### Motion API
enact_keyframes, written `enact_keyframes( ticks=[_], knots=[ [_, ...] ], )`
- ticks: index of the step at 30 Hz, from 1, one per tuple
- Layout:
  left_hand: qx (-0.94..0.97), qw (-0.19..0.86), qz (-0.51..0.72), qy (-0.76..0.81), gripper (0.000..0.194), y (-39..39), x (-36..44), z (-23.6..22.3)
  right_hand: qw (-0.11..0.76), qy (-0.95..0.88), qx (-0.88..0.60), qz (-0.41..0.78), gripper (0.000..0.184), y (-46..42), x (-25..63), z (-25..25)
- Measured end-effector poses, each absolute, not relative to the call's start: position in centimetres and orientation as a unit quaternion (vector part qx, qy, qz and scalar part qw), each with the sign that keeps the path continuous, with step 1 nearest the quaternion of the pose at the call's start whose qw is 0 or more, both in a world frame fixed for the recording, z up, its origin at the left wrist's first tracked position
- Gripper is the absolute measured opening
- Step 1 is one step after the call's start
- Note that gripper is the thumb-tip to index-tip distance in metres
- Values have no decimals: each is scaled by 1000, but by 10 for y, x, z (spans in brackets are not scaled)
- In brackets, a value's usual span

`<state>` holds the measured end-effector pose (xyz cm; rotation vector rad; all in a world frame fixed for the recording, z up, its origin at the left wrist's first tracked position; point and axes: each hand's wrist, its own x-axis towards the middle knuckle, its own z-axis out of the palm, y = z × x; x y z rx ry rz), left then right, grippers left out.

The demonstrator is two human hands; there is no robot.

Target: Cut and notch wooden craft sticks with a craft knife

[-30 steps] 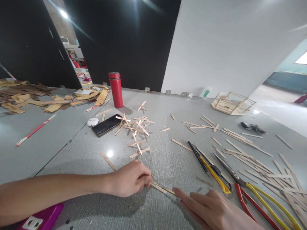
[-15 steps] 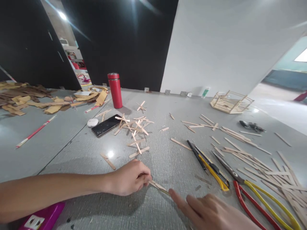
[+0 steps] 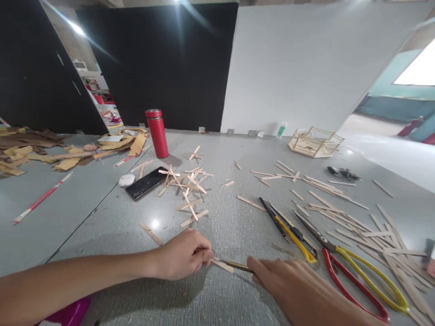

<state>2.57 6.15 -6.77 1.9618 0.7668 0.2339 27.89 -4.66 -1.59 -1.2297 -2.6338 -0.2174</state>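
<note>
In my left hand [image 3: 185, 253] a popsicle stick [image 3: 224, 267] is pinched between thumb and fingers, low over the grey table; its free end points right. My right hand [image 3: 288, 283] is closed around a thin, brass-coloured, file-like tool [image 3: 238, 266], whose tip meets the stick just past my left fingertips. I cannot make out its exact kind. Beyond my left hand, a loose group of crossed sticks [image 3: 190, 184] lies partly over a black phone [image 3: 146, 183]. A box cutter with a yellow handle [image 3: 295, 240] and shears with red and yellow handles [image 3: 340, 258] lie beyond my right hand.
Many loose sticks [image 3: 360, 226] are strewn at the right. A small stick frame [image 3: 316, 144] and a red flask [image 3: 157, 134] stand at the back. Cardboard scraps [image 3: 68, 151] pile up on the left. A purple object [image 3: 76, 312] lies under my left forearm.
My right hand has shifted slightly up and right, its extended index finger now curled in. More of the brass-coloured tool shows, lying across the stick. My left hand has barely moved.
</note>
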Motion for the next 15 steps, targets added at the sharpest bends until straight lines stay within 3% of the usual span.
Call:
enact_keyframes(
  ticks=[8,12,15],
  knots=[
    [813,484,113,304,30,62,25,-69,51,-895,-397,-198,48,-47,271,-32],
    [813,485,120,298,30,63,24,-70,32,-878,-428,-210,42,-45,265,-53],
    [814,485,126,294,29,64,24,-69,4,-875,-423,-236,28,-49,258,-59]
  ],
)
